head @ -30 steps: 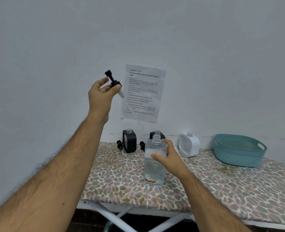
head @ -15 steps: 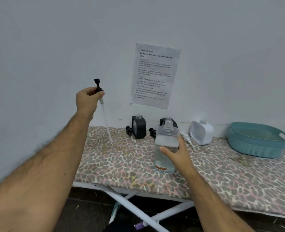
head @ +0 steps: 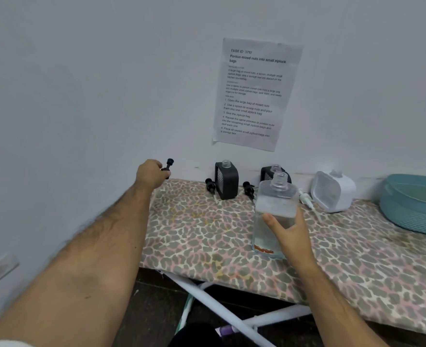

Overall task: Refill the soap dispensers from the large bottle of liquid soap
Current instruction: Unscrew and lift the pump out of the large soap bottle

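On the leopard-print board (head: 206,236), near its front edge, stands a clear uncapped bottle (head: 274,206) with clear liquid in it. The right hand (head: 290,231) grips it from the right side, the thumb pressed across the front face and the fingers wrapped behind. The left hand (head: 151,175) is stretched out over the board's far left corner, close to the wall, its fingers curled round a black pump head (head: 168,166) whose top pokes up above the knuckles; the dip tube below is hidden by the hand, so where it hangs cannot be told.

Along the wall sit 2 black dispensers, both with open necks: the black dispenser on the left (head: 226,180) is in full view, the second black dispenser (head: 272,171) is partly hidden behind the clear bottle. 2 loose black pumps lie on the cloth, one pump (head: 210,185) just left of the first black dispenser, the other pump (head: 249,188) just right of it. A white dispenser (head: 332,191) lies tipped further right, with a white pump (head: 305,199) beside it. A teal basket (head: 414,206) sits at the far right. A printed sheet (head: 254,93) hangs on the wall above.
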`<state>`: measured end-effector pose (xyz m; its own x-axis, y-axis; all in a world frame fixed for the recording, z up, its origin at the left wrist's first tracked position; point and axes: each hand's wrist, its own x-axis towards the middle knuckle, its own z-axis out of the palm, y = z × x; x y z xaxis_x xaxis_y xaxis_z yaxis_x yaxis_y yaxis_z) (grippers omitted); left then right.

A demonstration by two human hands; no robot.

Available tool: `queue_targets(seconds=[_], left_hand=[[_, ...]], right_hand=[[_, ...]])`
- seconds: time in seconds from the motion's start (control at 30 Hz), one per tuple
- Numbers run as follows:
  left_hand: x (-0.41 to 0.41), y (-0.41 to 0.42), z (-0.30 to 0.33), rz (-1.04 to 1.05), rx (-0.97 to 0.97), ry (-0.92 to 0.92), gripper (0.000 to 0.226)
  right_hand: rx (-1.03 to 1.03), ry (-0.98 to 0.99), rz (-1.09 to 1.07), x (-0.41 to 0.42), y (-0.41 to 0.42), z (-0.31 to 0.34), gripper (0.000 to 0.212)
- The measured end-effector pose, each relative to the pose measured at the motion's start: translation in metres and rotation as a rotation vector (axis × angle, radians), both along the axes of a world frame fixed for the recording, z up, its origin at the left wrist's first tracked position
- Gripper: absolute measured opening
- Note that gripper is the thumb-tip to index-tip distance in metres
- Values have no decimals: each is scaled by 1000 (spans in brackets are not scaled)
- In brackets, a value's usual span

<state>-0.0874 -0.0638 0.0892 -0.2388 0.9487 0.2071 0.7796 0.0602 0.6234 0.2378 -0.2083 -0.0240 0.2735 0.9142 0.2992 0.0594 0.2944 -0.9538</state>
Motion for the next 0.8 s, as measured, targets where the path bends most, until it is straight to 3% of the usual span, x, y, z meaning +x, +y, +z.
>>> queue_targets(seconds=[0.1,0.3,0.63,0.8], left_hand=[[-5,5,-15,16,-88,160,16],[-18,18,-51,58,-146,275,21],[-9,22,-85,105,-170,180,13],[-3,14,-91,163,-109,219,38]], right_hand=[[-4,12,0,0,1,-2,73],[-3,55,-13,-5,1,0,63],[20,75,-35,-6,1,-2,55],[18,65,-36,-5,2,-3,54]])
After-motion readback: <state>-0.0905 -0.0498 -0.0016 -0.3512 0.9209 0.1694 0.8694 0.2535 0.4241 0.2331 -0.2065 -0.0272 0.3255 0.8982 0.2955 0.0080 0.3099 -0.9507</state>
